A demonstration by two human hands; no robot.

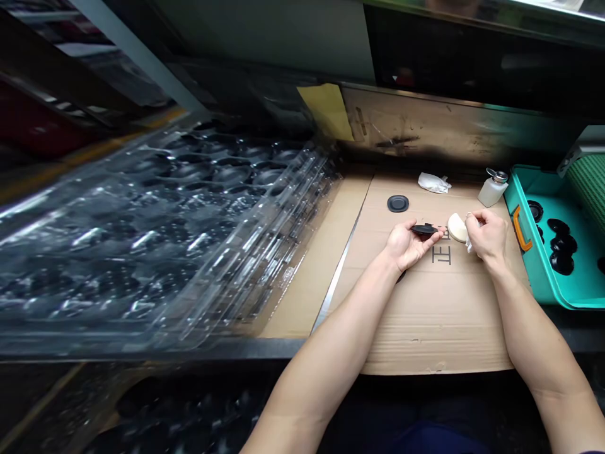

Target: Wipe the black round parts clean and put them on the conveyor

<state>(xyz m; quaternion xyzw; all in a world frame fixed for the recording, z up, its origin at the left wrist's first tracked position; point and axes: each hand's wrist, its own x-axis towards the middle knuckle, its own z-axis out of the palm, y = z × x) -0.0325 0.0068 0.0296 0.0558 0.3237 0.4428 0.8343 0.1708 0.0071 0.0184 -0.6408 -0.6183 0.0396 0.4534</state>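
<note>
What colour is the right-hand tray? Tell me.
The tray is teal, clearest in the head view.

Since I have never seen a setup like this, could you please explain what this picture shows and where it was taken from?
There is no machine here: these are a person's two bare hands, seen from a single camera worn on the head, looking forward and down. The left hand pinches a black disc, and the right hand holds a cream sponge pad close to it. Both are above a sheet of cardboard, which also carries a second black disc, a crumpled white wipe and a white pump bottle. To the right sits a teal tray holding more black discs. To the left lies a stack of clear plastic blister trays.
</note>
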